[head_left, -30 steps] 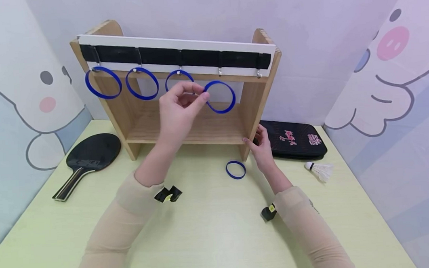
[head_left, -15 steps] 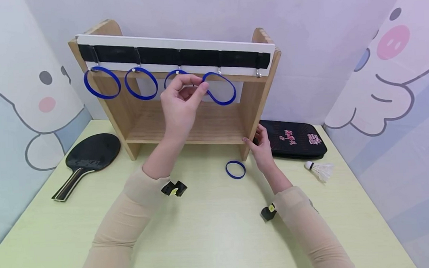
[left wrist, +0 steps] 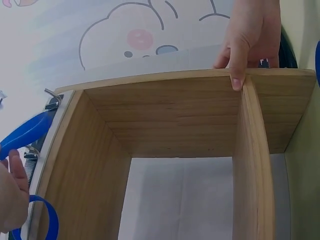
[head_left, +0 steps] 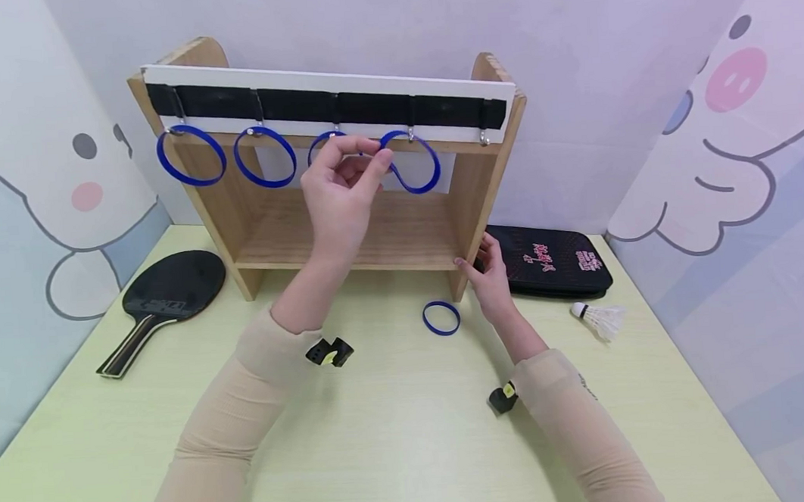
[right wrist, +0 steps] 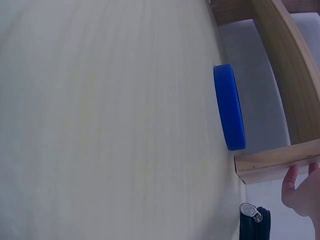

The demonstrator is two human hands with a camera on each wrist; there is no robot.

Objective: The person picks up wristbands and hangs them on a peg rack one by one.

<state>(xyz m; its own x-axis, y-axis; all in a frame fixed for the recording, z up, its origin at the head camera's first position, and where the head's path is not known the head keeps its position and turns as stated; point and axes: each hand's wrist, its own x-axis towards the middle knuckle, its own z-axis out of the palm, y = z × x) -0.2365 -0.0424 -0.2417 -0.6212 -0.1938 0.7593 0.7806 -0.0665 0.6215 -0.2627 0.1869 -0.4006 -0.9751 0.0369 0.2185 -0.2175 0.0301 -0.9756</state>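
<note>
My left hand (head_left: 340,197) pinches a blue silicone wristband (head_left: 434,177) by its left side, between thumb and fingers. The band is bent a little, and its top meets the fourth metal hook (head_left: 411,134) on the rack's white board (head_left: 338,72); whether it sits in the hook I cannot tell. Three more blue wristbands (head_left: 194,182) hang from the hooks to the left, the third partly hidden by my hand. The last hook (head_left: 483,137) on the right is bare. My right hand (head_left: 491,280) grips the right side panel of the wooden shelf (head_left: 481,194), thumb on its front edge.
Another blue wristband (right wrist: 230,107) lies on the table before the shelf's right foot. A table tennis bat (head_left: 175,286) lies at left. To the right are a black zipped case (head_left: 553,262) and a shuttlecock (head_left: 600,319). Printed walls stand behind.
My left hand has risen slightly and moved right, bringing the pinched wristband up to the fourth hook. The band has bent out of its round shape. My right hand stays on the shelf.
</note>
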